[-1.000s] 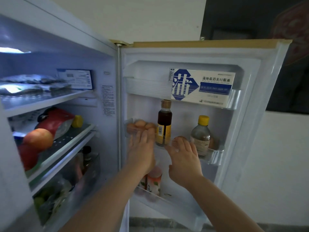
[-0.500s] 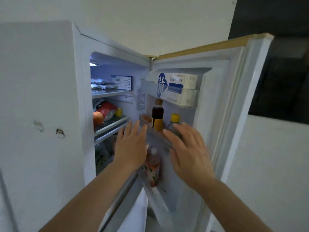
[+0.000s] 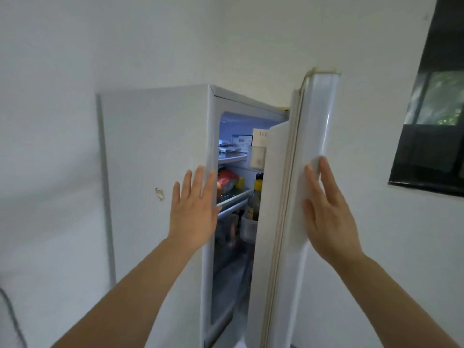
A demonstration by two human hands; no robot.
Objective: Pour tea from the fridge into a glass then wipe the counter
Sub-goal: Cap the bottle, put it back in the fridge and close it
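Observation:
A white fridge stands ahead with its door swung most of the way toward the body, leaving a narrow lit gap. Through the gap I see shelves with a red packet and, in the door rack, a yellow-capped bottle and a dark-capped bottle. My right hand lies flat with straight fingers against the outer edge of the door. My left hand is raised with straight fingers in front of the fridge's front edge and holds nothing. No glass or counter is in view.
White walls surround the fridge. A dark window is at the upper right. A small chipped mark shows on the fridge's side panel. A grey cable hangs at the lower left.
The door has swung from wide open to nearly closed. My view has backed away to the left. My right hand moved from inside the door rack to the door's outer edge.

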